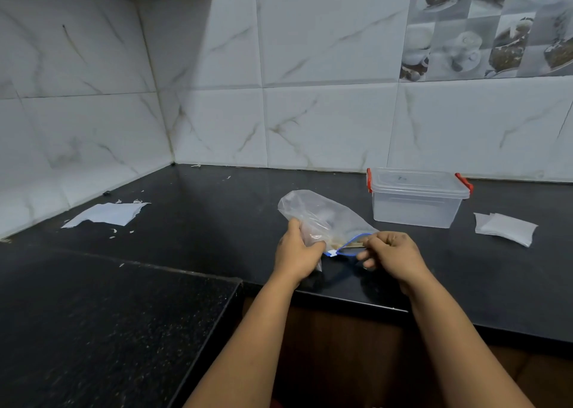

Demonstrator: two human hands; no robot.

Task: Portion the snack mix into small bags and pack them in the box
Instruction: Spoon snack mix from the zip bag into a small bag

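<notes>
I have the large clear plastic zip bag with the blue seal strip (322,218) up off the black stone worktop (217,209), near its front edge. My left hand (297,252) is clenched round the bag's side, crumpling the film, and my right hand (392,251) has its fingers (366,254) curled in on the blue mouth at about three o'clock from the left hand; I judge it a pinch on the strip, though the exact contact is partly hidden. A little pale snack mix (333,241) sits just inside the mouth.

This bag should handle light and limp. The film is thin, soft and probably slick, so it will sag and spill wherever I do not hold it. The stiffer blue strip looks like the best place to hold, with the other hand gathering the body below the contents. The mix looks loose, so the mouth should stay tipped up.

Counting: one large bag, held by two hands. One clear plastic box with red clips and its lid on (417,198) stands at one o'clock from my hands, well apart. The small flat white bags (505,229) lie at three o'clock near the box; I make out at least two overlapping and cannot tell more. One torn white sheet of paper (108,213) lies at nine o'clock, with several small scraps beside it.
</notes>
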